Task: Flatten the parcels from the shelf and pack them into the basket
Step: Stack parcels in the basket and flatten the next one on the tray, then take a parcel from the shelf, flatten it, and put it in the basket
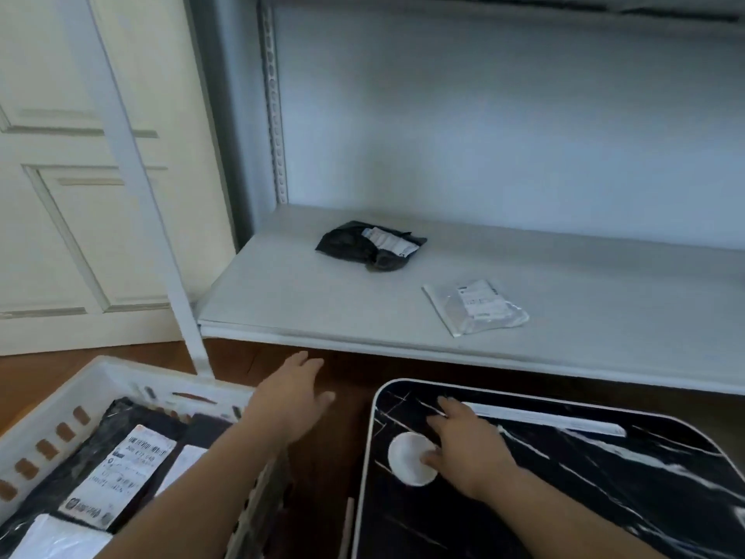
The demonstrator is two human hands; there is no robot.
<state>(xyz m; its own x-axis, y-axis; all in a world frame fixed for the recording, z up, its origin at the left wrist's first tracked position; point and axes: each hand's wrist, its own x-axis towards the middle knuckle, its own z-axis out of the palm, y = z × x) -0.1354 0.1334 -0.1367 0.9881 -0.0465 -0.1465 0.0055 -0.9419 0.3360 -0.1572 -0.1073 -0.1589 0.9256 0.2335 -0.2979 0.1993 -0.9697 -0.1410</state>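
Observation:
Two parcels lie on the pale shelf [282, 300]: a crumpled black parcel [363, 248] with a white label toward the back, and a flat clear parcel [475, 308] nearer the front edge. My left hand [290, 401] hovers empty, fingers spread, over the gap between the white basket [100, 377] and the shelf. My right hand [467, 445] rests flat on the black marble table [584, 498], its fingers touching a white round disc [407, 457]. The basket at lower left holds several flattened black parcels [121, 457] with labels.
A white upright post [161, 236] of the shelf stands between basket and shelf. A cream panelled door [60, 175] is behind the basket. Brown wooden floor [334, 457] shows between basket and table. A white strip [544, 417] lies on the table's far edge.

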